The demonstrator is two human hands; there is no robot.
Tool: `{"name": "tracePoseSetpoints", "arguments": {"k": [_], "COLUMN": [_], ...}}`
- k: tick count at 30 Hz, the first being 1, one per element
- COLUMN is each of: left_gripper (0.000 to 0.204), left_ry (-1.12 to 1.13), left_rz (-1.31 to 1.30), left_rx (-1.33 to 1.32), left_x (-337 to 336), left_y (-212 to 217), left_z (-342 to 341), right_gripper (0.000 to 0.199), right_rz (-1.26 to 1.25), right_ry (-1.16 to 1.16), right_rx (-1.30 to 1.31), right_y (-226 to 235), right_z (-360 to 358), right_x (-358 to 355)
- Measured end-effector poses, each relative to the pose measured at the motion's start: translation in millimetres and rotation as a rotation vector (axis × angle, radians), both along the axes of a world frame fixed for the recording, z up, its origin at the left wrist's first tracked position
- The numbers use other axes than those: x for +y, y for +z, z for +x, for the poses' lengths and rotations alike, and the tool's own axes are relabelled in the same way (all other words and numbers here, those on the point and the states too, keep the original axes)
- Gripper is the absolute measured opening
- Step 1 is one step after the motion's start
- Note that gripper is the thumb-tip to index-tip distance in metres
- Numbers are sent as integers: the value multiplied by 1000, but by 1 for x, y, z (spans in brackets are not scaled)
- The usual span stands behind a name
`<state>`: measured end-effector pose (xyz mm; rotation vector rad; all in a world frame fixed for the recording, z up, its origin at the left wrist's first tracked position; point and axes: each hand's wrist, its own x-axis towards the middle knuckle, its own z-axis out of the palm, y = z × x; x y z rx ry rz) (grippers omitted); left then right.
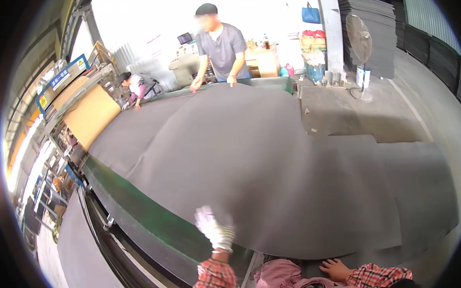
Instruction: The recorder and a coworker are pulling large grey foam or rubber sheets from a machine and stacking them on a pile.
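The person's pink checked clothes (278, 278) are closest, at the bottom. Beside them, the bare right hand (337, 270) lies palm down with its fingers spread, and I see nothing in its grip. It is just beside the near rim of the big grey sheet (230, 139). The left hand (214, 230), in a white glove, is by the sheet's rim at the near edge of the green belt (136, 195). It is too blurry to tell how bent its fingers are or if it grips anything.

The sheet covers most of the belt, up to near the tan board (93, 116) at the left end. A long soft ridge (164, 127) runs across it. At the belt's far edge, a co-worker (222, 50) has both hands by the sheet. Another person (138, 86) bends by the far left corner.

I think both sides should pull gently together, line the rim up with the belt's near edge, and smooth the ridge with flat palms.
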<state>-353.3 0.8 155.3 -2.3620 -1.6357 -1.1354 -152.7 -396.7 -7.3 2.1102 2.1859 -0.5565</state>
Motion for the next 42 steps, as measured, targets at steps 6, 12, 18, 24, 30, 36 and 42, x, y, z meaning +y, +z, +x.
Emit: {"name": "tracePoseSetpoints", "arguments": {"k": [6,12,18,24,30,36,42], "left_gripper": [62,64,45,34,33,57,56], "left_ry": [-403,-242,-671,-920,-849,-351,-389], "left_rz": [-280,-332,-402,-300,-1116,-1995,-2001], "left_rx": [537,400,-435,-6,-481,-618,-15], "left_x": [-46,-4,-79,-152,-187,-232,-217], "left_y": [-34,-18,10,-15,2,-28,-158], "left_z": [25,10,49,76,100,168,205], "right_gripper": [35,22,22,21,21,11,11], "right_rz": [35,71,413,460,665,738,626], "right_ry": [156,-431,-988,-1069,-1296,-948,-709], "right_rx": [5,367,568,649,672,418,533], "right_y": [10,18,48,61,90,127,119], "right_z": [-11,-13,-2,2,41,43,24], "right_x": [3,-1,-1,-15,-42,-54,-77]}}
